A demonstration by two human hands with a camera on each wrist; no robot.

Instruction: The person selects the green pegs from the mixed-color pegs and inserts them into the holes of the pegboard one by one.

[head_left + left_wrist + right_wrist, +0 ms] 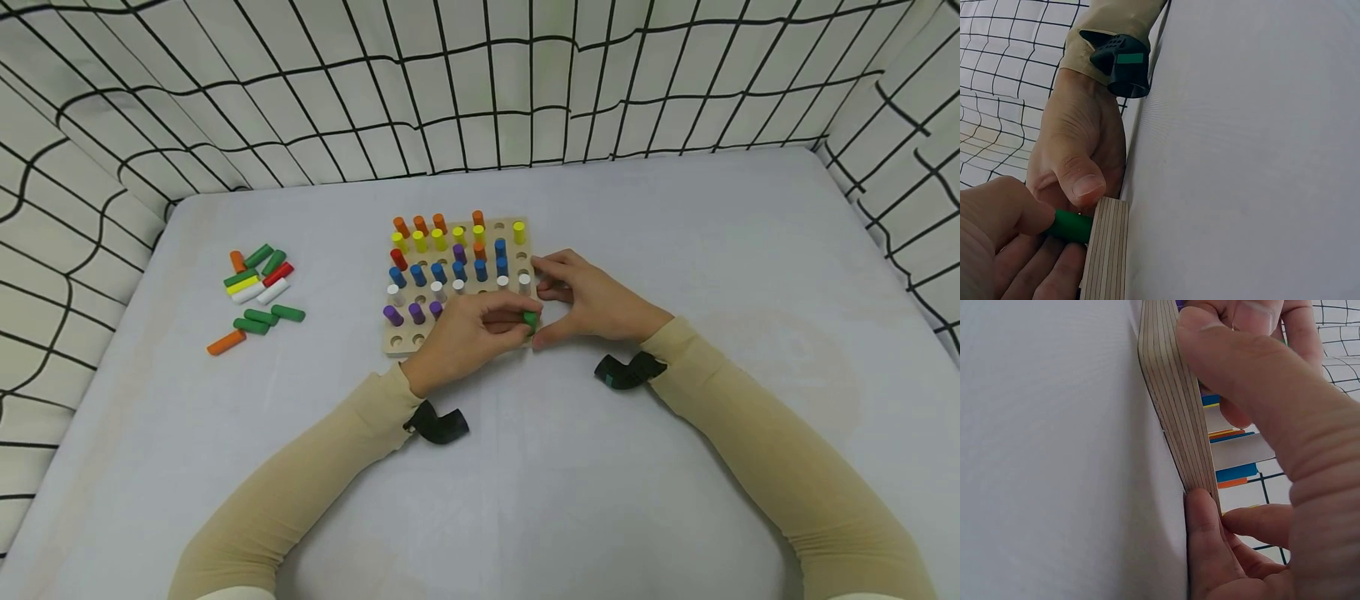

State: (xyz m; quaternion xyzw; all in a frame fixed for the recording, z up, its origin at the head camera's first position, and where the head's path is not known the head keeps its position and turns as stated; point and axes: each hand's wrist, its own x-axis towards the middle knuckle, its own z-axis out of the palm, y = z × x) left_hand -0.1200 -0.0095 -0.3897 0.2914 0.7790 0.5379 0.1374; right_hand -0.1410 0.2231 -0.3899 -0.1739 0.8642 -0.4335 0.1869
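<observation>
Between thumb and fingers, my left hand pinches a green peg upright at the near right of a wooden pegboard. In the left wrist view the lower end of the green peg meets the board's face. My right hand grips the board's right edge, thumb by the near corner and fingers farther up the side. Rows of orange, yellow, blue, white and purple pegs stand in the board, with a red peg at the left. My left hand hides part of the near rows.
Left of the board lies a loose pile of pegs, including a red peg, a yellow peg, and several green pegs. An orange peg lies nearest me. Black wire mesh borders the white table.
</observation>
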